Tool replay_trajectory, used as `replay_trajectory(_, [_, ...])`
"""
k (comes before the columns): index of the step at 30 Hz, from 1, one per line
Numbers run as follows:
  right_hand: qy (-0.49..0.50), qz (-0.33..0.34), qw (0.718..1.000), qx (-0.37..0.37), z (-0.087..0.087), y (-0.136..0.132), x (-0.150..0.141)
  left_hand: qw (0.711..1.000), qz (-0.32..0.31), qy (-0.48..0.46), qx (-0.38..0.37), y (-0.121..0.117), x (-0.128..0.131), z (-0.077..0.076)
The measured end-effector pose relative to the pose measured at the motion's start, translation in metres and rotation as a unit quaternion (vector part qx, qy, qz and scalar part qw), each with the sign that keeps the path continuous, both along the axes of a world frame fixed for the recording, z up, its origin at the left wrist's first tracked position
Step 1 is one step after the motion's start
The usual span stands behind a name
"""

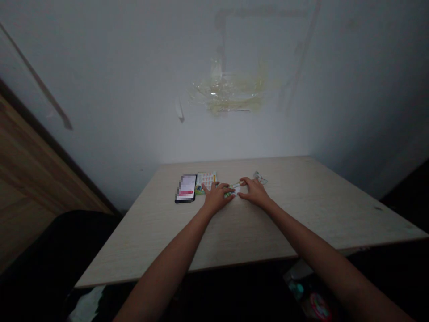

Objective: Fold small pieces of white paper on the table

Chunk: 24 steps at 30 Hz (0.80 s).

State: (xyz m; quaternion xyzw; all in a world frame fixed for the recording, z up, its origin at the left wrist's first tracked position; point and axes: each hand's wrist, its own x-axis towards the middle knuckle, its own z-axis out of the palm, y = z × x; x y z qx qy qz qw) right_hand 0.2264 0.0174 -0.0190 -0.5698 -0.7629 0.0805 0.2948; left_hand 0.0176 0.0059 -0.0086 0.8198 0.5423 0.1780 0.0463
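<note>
The left hand (217,197) is laid palm down on the desk (301,201), and the right hand (255,191) is placed just beside it, with the fingers of both turned inward. The hands are held close together, not quite meeting, and a narrow gap is left between the palms. A small strip (235,188), white with green and yellow markings, is lying between them and is touched by the fingertips on both sides. Whether it is clamped or only touched cannot be told, and its exact kind is too small to be made out.

A crumpled wrapper (260,178) is lying just beyond the right hand. A colourful printed card (206,180) is placed beyond the left hand, partly covered by its fingers. Immediately to the left of the card, a black phone (186,188) is lying flat, with its screen pixelated.

The far edge of the desk is set against a white wall (140,134), on which patches of old tape (231,91) are stuck. A wooden panel (30,170) is seen to the left, and a dark chair (50,250) is seen below it. A colourful object (318,305) is dimly visible below the desk at the right.
</note>
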Motion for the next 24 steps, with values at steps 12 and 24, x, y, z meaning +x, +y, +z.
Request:
replay_trajectory(12, [0.025, 0.019, 0.999, 0.016, -0.005, 0.000, 0.004, 1.000, -0.002, -0.001, 0.006, 0.001, 0.000, -0.001])
replay_trajectory(24, [0.194, 0.071, 0.978, 0.020, -0.008, 0.008, 0.009, 1.000, -0.005, -0.013, 0.012, 0.001, 0.000, -0.001])
